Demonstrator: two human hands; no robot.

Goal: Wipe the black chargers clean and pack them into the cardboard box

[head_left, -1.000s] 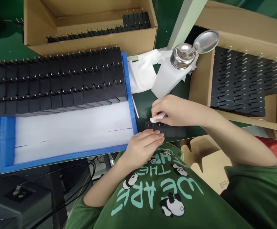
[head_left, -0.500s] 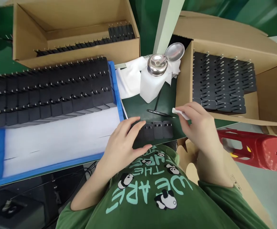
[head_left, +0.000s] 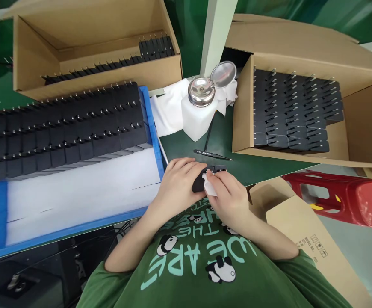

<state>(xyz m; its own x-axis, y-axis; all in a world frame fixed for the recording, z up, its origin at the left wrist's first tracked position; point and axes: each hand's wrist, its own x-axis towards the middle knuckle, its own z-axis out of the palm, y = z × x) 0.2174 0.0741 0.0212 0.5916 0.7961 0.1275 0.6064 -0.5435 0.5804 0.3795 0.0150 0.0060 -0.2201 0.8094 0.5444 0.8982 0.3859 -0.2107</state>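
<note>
At the table's front edge, my left hand (head_left: 179,182) is closed around a black plug adapter (head_left: 198,185), tilted up off the tabletop. My right hand (head_left: 231,197) pinches a folded white wipe (head_left: 210,187) and presses it against that adapter by its pins. Fingers hide much of the adapter. Just behind, other black adapters (head_left: 219,168) lie on the table, partly covered by my hands. Black tweezers (head_left: 213,155) rest beyond them, with a thin black stick (head_left: 209,132) lying crosswise. A white dispenser bottle (head_left: 197,119) with a metal top and raised lid stands farther back.
To the left, a blue-rimmed tray (head_left: 155,141) holds rows of black adapters. Cardboard boxes with more adapters stand behind it (head_left: 109,79) and at right (head_left: 242,115). White cloths (head_left: 166,111) lie beside the bottle. A red stool (head_left: 330,196) is at lower right.
My right hand has moved left and down with the wipe, onto the adapter. My left hand has gone from spread fingers to gripping an adapter and lifting it.
</note>
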